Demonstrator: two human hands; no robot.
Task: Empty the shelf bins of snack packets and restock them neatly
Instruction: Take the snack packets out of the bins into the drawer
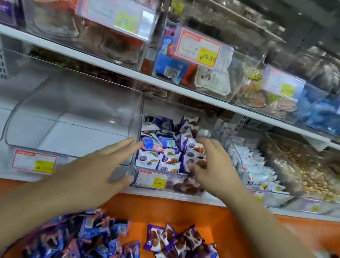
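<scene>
Right hand (210, 166) in middle bin (169, 182), grip curled round purple snack packets (170, 151). Left hand (101, 162) flat, fingers apart, against clear bin divider. Left bin (73, 113) bare. Loose packets (119, 248) heaped on orange ledge (174, 209) below. Risk: overfull grab spills packets, blue and purple mix.

Bright, even light; blurred, bowed edges
</scene>
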